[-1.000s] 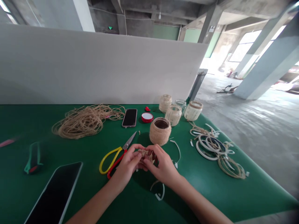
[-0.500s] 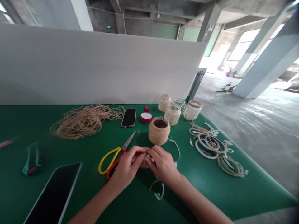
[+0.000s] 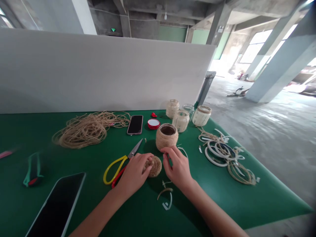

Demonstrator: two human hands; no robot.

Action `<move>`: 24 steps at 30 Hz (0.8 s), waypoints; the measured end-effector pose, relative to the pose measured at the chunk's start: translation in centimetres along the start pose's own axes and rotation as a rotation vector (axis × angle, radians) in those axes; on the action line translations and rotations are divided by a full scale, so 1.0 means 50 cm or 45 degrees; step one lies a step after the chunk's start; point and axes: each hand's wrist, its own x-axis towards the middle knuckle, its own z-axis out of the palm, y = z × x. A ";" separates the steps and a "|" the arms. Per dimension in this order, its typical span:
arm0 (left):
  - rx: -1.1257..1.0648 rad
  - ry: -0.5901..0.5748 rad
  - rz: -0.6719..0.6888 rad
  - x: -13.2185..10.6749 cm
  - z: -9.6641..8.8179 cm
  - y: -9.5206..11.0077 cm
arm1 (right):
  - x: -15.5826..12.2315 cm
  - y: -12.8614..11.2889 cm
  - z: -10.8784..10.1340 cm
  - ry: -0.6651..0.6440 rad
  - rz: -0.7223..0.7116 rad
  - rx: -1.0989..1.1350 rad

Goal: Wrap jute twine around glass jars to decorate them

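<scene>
Green table (image 3: 217,197) in a bare concrete hall, white board behind. Left hand (image 3: 133,172) has its fingers closed on the left edge of a small twine coil (image 3: 156,166) resting on the table. The coil is round, no clear long axis. Right hand (image 3: 179,168) is just right of it, fingers spread, apparently not touching. Twine-wrapped jar (image 3: 166,136) stands just beyond. Scissors (image 3: 116,166) lie beside the left hand.

Bare left hand (image 3: 134,172): palm down, fingers curled inward in closed grip, fingertips (image 3: 147,165) turned toward right hand. Bare right hand (image 3: 179,168): palm down, fingers (image 3: 172,152) loosely spread, half bent, nothing gripped; thumb near left fingertips, not touching. Wrists angled slightly inward. Bare left forearm (image 3: 98,214) and bare right forearm (image 3: 212,217) seen entering from lower edge, converging toward fingers.
</scene>
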 end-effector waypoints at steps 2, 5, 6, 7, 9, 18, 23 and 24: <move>0.018 -0.008 0.004 0.004 0.005 0.001 | 0.000 0.000 0.000 0.011 0.015 0.001; 0.026 0.003 -0.002 0.010 0.010 0.000 | -0.001 -0.001 0.002 0.009 0.022 0.004; 0.023 0.007 -0.005 0.011 0.011 0.000 | -0.001 -0.002 0.002 0.004 0.020 0.004; 0.020 0.004 -0.010 0.012 0.012 0.000 | -0.002 -0.003 0.003 0.001 0.018 0.002; 0.018 -0.012 -0.013 0.012 0.013 0.001 | -0.002 -0.004 0.003 0.000 0.019 -0.002; 0.072 0.034 0.029 0.008 0.008 0.000 | -0.002 -0.003 0.001 0.006 0.040 0.009; 0.133 0.017 0.031 0.014 0.018 -0.011 | -0.001 -0.003 0.001 -0.008 0.033 -0.004; 0.138 0.020 0.033 0.015 0.017 -0.011 | 0.000 -0.003 0.001 -0.007 0.031 -0.008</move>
